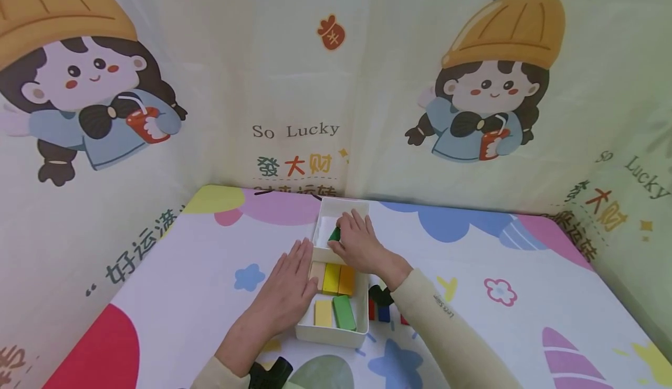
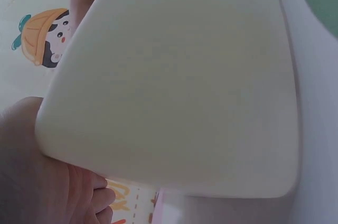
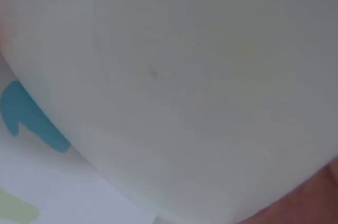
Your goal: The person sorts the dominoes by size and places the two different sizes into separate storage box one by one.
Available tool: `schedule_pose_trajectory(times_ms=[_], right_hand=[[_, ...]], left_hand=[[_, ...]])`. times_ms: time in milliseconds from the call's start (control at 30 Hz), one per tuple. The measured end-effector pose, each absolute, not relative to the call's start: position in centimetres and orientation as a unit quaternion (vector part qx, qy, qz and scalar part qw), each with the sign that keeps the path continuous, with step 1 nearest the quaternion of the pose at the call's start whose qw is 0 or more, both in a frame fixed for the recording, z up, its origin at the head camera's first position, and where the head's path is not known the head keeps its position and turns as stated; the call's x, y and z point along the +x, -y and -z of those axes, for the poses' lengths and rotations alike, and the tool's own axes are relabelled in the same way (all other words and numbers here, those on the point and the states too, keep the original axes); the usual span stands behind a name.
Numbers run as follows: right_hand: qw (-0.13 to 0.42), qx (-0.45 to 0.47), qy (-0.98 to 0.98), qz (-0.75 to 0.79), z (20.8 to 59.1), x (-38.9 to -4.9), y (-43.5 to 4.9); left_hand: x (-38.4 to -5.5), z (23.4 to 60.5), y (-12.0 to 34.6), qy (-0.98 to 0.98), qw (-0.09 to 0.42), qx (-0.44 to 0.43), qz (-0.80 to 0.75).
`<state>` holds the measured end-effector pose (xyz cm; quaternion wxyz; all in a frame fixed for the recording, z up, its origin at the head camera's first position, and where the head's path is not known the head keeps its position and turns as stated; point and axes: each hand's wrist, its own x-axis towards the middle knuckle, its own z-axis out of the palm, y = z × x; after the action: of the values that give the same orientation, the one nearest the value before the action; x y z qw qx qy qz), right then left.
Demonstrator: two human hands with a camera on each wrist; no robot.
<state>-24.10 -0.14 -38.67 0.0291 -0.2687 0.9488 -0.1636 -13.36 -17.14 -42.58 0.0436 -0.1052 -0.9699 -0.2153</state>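
My right hand (image 1: 362,243) pinches the green block (image 1: 334,235); my straight-fingered left hand (image 1: 286,287) should steady the near box's (image 1: 332,336) left edge.

Near box (image 1: 332,336): white, plastic-looking; smooth, low-sheen walls. Far box (image 1: 324,253): likewise plastic-looking, smooth, matt. Yellow block (image 1: 332,279), orange block (image 1: 346,281), bright green block (image 1: 344,312): smooth, opaque coloured faces; core material indeterminable. Beige block (image 1: 317,271): matt, resembling bare wood. Dark green block (image 1: 335,234): partly covered, finish unclear. Right sleeve (image 1: 451,325): matt cloth, printed lettering. Backdrop (image 1: 294,74): printed, cloth-like sheet, matt, lightly creased. Table cover (image 1: 199,307): smooth printed sheet, dull.
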Motion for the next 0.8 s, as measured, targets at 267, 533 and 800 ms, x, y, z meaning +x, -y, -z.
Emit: schedule_pose_trajectory(times_ms=[267, 533, 800], right_hand=[[0.063, -0.278, -0.947, 0.149, 38.5, -24.6, 0.6], [0.085, -0.301, -0.94, 0.138, 37.9, -25.4, 1.1], [0.135, -0.33, -0.926, 0.125, 36.9, -26.7, 1.6]], left_hand=[[-13.3, 42.4, 17.2, 0.971, 0.043, -0.103, 0.213], [-13.4, 42.4, 17.1, 0.971, 0.042, -0.108, 0.211], [-13.4, 42.4, 17.1, 0.969, 0.04, -0.109, 0.216]])
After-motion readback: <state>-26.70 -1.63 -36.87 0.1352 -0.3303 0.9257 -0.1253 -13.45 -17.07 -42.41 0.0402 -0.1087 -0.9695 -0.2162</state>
